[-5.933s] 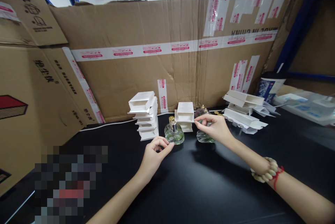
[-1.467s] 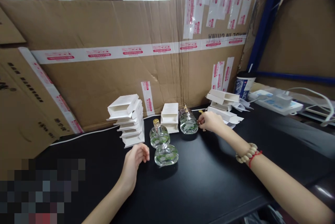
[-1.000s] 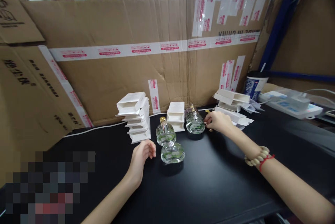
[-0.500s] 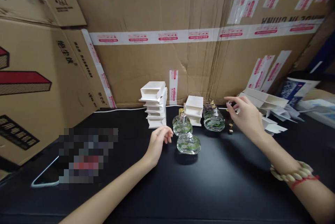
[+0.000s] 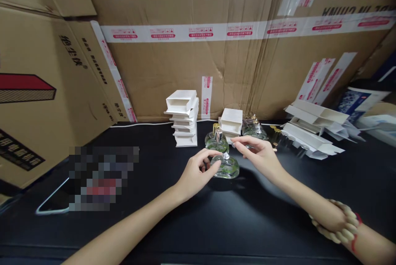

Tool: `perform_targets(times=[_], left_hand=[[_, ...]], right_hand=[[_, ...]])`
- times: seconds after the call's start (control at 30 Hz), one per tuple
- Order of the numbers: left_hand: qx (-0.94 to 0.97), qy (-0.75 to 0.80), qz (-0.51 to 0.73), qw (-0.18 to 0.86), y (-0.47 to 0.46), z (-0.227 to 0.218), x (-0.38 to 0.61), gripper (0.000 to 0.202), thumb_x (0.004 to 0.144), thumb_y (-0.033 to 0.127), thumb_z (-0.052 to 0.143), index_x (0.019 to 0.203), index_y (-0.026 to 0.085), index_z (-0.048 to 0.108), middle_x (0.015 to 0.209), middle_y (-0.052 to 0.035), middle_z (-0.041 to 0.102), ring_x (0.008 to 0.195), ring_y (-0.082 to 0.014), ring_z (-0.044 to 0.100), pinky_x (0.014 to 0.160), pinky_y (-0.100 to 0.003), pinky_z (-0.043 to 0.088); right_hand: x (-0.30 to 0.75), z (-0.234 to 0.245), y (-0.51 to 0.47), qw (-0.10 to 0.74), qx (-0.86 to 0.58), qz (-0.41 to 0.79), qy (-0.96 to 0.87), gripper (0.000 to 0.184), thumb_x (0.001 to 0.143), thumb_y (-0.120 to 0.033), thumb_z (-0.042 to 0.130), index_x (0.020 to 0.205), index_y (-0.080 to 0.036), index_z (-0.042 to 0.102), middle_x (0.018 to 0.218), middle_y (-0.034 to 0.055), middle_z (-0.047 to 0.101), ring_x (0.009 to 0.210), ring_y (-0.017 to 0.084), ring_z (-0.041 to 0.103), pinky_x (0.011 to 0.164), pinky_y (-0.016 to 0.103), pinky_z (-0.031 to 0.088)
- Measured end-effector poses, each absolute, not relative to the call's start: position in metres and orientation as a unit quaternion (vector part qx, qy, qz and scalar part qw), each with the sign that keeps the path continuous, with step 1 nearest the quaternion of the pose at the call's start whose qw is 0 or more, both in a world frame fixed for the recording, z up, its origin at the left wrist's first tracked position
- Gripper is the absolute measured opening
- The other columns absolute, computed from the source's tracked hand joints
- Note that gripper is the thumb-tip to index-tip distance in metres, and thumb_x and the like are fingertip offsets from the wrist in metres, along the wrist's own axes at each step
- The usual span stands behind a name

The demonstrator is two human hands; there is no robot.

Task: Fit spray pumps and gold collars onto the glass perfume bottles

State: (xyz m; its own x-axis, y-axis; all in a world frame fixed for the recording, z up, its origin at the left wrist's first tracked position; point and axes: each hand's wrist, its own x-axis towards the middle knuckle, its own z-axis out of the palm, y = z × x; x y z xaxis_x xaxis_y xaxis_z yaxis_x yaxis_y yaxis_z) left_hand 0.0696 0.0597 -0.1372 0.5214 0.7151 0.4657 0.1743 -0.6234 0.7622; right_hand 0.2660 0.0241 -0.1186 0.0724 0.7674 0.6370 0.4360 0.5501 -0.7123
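Observation:
A clear glass perfume bottle (image 5: 229, 170) with a bare spray nozzle stands upright on the black table. My left hand (image 5: 199, 170) is closed on its left side, thumb in front and fingers near the neck. To the right and a little above the nozzle, my right hand (image 5: 260, 155) is pinched around a small thing too tiny to name. Behind stand two perfume bottles (image 5: 213, 144), one with a gold top and one with a silver top. More uncapped perfume bottles (image 5: 258, 132) are partly hidden behind my right hand.
A stack of white boxes (image 5: 185, 122) and a shorter white box stack (image 5: 232, 121) stand at the back. Several gold and silver caps (image 5: 289, 140) lie beside loose white cartons (image 5: 318, 122) on the right. A phone (image 5: 52, 199) lies left. Cardboard walls (image 5: 173, 62) close off the back.
My right hand has come left from the caps toward the front bottle, still pinched. My left hand has moved right and taken hold of that bottle. The view has tilted slightly down.

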Motion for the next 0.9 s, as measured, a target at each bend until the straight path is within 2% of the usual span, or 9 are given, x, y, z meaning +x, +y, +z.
perform_targets(times=[0.1,0.23,0.4,0.63,0.9], left_hand=[[0.798,0.275,0.410,0.346,0.0617,-0.1382,0.0704,0.032,0.081,0.037,0.057,0.104,0.015,0.066,0.081,-0.0036,0.055,0.063,-0.0080,0.045,0.057,-0.020,0.037],[0.779,0.268,0.409,0.393,0.0639,-0.1394,0.0717,0.037,0.077,0.038,0.062,0.102,0.012,0.067,0.081,-0.0057,0.055,0.064,-0.0099,0.046,0.060,-0.023,0.038],[0.762,0.277,0.404,0.424,0.0634,-0.1382,0.0727,0.042,0.073,0.040,0.065,0.102,0.009,0.067,0.082,-0.0069,0.055,0.065,-0.0104,0.045,0.059,-0.023,0.037],[0.732,0.298,0.365,0.491,0.0627,-0.1338,0.0724,0.051,0.070,0.042,0.067,0.106,0.006,0.065,0.061,-0.0007,0.046,0.052,-0.0064,0.038,0.049,-0.020,0.029],[0.723,0.297,0.380,0.495,0.0614,-0.1306,0.0743,0.047,0.068,0.038,0.068,0.101,0.005,0.067,0.063,-0.0018,0.048,0.056,-0.0070,0.041,0.052,-0.020,0.030]], right_hand=[[0.2669,-0.1192,0.0248,0.577,-0.440,0.179,-0.664,0.029,0.080,-0.038,0.064,0.095,-0.015,0.071,0.095,0.0085,0.065,0.075,0.012,0.058,0.058,0.019,0.045],[0.2664,-0.1216,0.0244,0.579,-0.395,0.235,-0.673,0.020,0.080,-0.033,0.066,0.094,-0.020,0.072,0.098,0.0071,0.064,0.089,0.014,0.060,0.074,0.021,0.049],[0.2659,-0.1224,0.0232,0.552,-0.380,0.216,-0.710,0.016,0.078,-0.029,0.068,0.091,-0.020,0.073,0.093,0.0080,0.064,0.083,0.014,0.060,0.067,0.022,0.050],[0.2663,-0.1148,0.0213,0.623,-0.358,0.241,-0.653,0.014,0.077,-0.021,0.068,0.090,-0.025,0.073,0.094,0.0047,0.065,0.085,0.010,0.062,0.074,0.015,0.050],[0.2593,-0.1193,0.0189,0.563,-0.358,0.168,-0.725,0.014,0.076,-0.023,0.070,0.090,-0.023,0.073,0.090,0.0046,0.065,0.082,0.012,0.060,0.060,0.018,0.047]])
